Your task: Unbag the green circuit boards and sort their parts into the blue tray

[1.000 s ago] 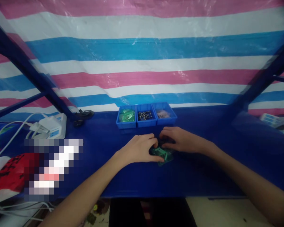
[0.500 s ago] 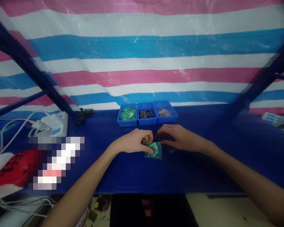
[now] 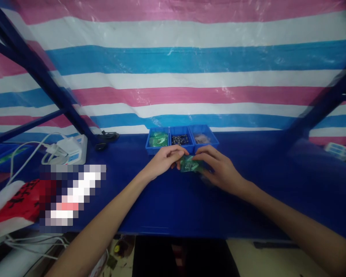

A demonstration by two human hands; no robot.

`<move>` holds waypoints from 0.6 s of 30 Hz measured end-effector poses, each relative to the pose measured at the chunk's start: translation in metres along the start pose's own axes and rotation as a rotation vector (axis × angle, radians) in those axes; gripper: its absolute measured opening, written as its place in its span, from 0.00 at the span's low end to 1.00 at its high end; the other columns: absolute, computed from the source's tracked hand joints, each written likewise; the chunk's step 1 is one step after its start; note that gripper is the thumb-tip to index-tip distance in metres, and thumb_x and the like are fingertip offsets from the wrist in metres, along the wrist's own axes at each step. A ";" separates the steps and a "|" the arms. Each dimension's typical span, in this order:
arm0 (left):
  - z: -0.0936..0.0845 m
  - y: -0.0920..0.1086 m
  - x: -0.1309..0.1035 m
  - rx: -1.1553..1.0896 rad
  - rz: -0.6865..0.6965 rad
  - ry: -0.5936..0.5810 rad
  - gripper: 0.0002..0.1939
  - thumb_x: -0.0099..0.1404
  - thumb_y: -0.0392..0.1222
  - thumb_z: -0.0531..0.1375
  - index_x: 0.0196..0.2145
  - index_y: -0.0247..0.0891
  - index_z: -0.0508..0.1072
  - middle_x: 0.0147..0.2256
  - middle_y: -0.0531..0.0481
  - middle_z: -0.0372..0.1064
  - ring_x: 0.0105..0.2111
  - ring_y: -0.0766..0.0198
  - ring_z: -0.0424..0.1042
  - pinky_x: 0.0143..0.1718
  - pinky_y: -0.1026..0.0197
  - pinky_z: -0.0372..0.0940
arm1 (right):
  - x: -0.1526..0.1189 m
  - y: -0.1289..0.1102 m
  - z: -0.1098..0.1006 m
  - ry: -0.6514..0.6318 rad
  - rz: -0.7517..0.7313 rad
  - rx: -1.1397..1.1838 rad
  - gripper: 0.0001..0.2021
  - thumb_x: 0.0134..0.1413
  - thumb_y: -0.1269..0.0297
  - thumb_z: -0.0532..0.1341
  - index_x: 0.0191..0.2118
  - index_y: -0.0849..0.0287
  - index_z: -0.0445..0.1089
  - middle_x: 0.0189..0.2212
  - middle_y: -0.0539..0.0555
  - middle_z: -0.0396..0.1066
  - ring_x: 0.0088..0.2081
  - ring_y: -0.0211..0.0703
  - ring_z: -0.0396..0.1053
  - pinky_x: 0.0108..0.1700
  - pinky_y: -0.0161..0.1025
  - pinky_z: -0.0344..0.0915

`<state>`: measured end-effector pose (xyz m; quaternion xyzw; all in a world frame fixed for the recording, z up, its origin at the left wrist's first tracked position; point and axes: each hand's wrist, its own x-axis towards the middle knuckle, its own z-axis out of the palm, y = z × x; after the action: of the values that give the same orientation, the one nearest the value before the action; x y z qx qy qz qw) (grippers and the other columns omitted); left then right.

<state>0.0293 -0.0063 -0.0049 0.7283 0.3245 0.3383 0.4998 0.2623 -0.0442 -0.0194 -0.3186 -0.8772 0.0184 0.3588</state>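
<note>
A small green plastic packet (image 3: 189,164) is held up over the blue table, just in front of the blue bins. My left hand (image 3: 166,161) pinches its left edge between thumb and fingers. On the other side, my right hand (image 3: 216,165) has curled fingers at the packet's right edge, its index fingertip on the upper corner. Motion smears the right thumb, and a faint see-through shape below that hand is too blurred to name. Behind, one bin (image 3: 148,145) holds more green packets, the middle bin (image 3: 184,147) small dark pieces, and the right bin (image 3: 214,140) pale packets.
At the left stand a white power strip (image 3: 80,151) with cables and a dark coiled cord (image 3: 109,135). A red and white bag (image 3: 20,204) lies near the left front edge. Blue frame posts (image 3: 46,88) flank the table (image 3: 161,209), with a striped sheet (image 3: 190,59) behind.
Both hands have moved away from me toward the bins, lifting the green packet with them. My right hand has come in to the packet's right edge. The view has shifted slightly.
</note>
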 end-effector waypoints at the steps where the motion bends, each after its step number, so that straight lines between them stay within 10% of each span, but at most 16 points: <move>1: 0.000 -0.001 0.000 0.019 0.018 0.024 0.14 0.73 0.48 0.55 0.42 0.36 0.75 0.23 0.53 0.65 0.24 0.68 0.68 0.23 0.67 0.57 | 0.000 0.000 0.001 0.010 0.008 -0.001 0.12 0.62 0.70 0.58 0.51 0.55 0.67 0.48 0.60 0.67 0.48 0.50 0.70 0.47 0.46 0.71; 18: 0.013 -0.010 -0.007 0.598 0.437 0.326 0.10 0.72 0.35 0.52 0.47 0.38 0.71 0.37 0.49 0.68 0.33 0.67 0.69 0.36 0.62 0.66 | 0.002 -0.007 0.007 0.113 0.410 0.205 0.06 0.63 0.61 0.61 0.42 0.55 0.73 0.31 0.51 0.74 0.30 0.42 0.70 0.33 0.39 0.66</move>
<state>0.0350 -0.0156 -0.0188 0.8303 0.3210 0.4384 0.1242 0.2529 -0.0472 -0.0211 -0.4525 -0.7662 0.1623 0.4265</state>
